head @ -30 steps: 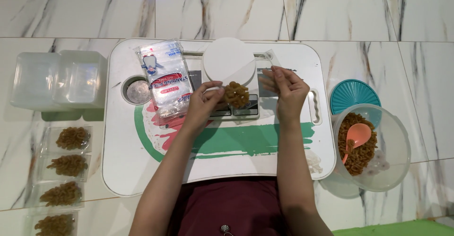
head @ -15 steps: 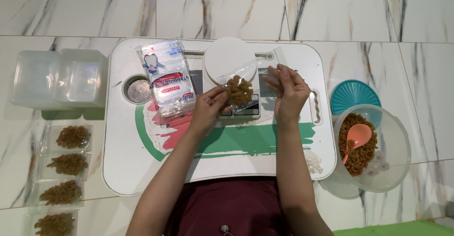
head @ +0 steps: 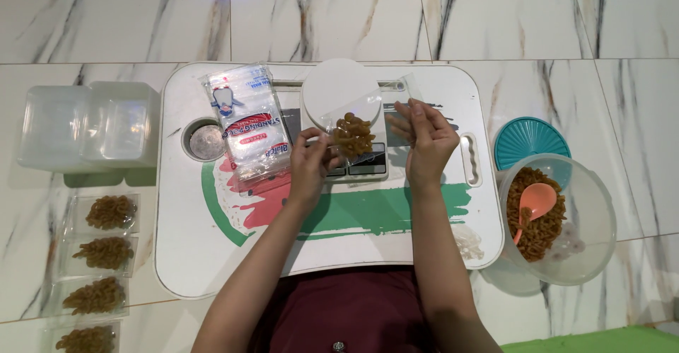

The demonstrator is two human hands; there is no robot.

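- My left hand pinches a clear pouch of brown snacks over the scale.
- My right hand hovers open beside it.
- Pouch pack, red-and-blue label, lies left.

— What does the floor look like?
— Glossy white marble-look floor tiles with grey and brown veins, split by thin grout lines.
— Any furniture?
— 1 white lap tray table with rounded corners and a green and red print on top, set flat on the tiles.
— And the light?
— Bright and even, with soft shadows.
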